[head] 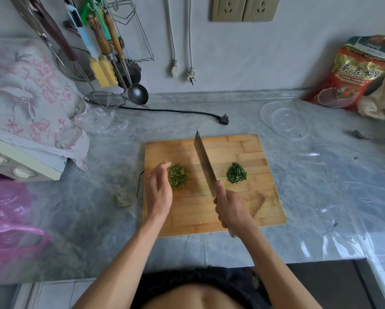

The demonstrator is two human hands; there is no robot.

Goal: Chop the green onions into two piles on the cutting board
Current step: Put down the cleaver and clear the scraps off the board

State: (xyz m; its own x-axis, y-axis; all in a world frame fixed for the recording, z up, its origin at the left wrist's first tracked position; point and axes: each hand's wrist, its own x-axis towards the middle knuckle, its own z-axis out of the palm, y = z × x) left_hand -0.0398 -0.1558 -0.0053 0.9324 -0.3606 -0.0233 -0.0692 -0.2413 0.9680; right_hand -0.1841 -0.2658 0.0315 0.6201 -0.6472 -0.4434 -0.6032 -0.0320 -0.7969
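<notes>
Wooden cutting board [231, 210] flat on grey marbled counter [310, 197], roughly centre of view.

Two piles of chopped green onion on board, well apart. Left pile [177, 176]: paler, coarser pieces, near board's left edge. Right pile [237, 173]: darker, finer cut, toward right side.

Right hand [230, 209] wrapped round handle of cleaver [203, 162], fingers curled tight. Blade angled away from body, tip toward far edge of board, lying between the two piles and touching neither. Whether edge rests on wood or hangs just above: cannot tell.

Left hand [158, 192] just beside left pile, on its left flank. Fingers loosely bent, tips at pile's upper left edge, holding nothing visible. Contact with the greens likely but not certain.

Surroundings: clear plastic bowl [284, 123] on counter beyond board's far right corner. Red printed bag [352, 74] against wall at right. Black power plug [224, 119] with cord lying behind board. Wire skimmer [104, 99] and metal ladle [138, 94] hanging from utensil rack at upper left. Floral cloth [26, 92] draped over appliance at left. Pink plastic bag [8, 228] at lower left. Small green scrap [121, 198] on counter just left of board.
</notes>
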